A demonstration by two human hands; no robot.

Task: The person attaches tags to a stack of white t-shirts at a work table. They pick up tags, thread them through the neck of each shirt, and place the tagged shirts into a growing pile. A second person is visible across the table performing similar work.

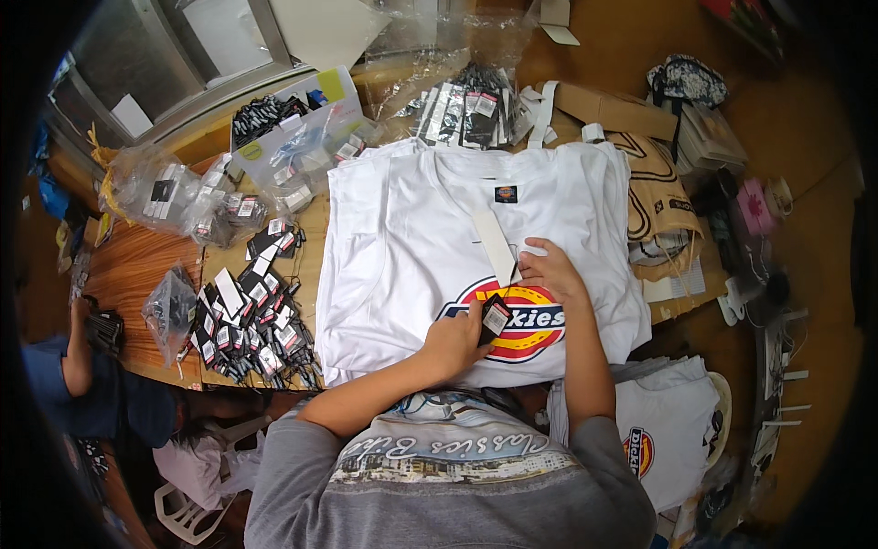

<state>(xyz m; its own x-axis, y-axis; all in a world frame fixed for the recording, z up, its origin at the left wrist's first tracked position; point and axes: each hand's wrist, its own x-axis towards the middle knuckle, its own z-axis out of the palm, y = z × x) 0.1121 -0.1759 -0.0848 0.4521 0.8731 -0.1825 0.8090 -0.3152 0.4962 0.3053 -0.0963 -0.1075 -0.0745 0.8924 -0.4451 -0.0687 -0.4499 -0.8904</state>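
A stack of folded white T-shirts (393, 265) lies in front of me, with a printed red, yellow and navy emblem on the top one. My left hand (453, 340) grips a black hang tag (495, 317) with a white sticker, held over the emblem. Just right of it, my right hand (549, 271) has its fingers curled at the tag's thin dark string. A long blank white paper tag (494, 245) lies slanted between my right hand and the collar, its lower end close to the string. The collar carries a small dark neck label (506, 194).
A heap of black hang tags (251, 325) covers the table left of the shirts. Bags of tags (471, 105) and an open box (293, 114) stand behind. A brown paper bag (658, 197) sits right; more white shirts (672, 430) lie lower right. Another person's arm (78, 352) shows at far left.
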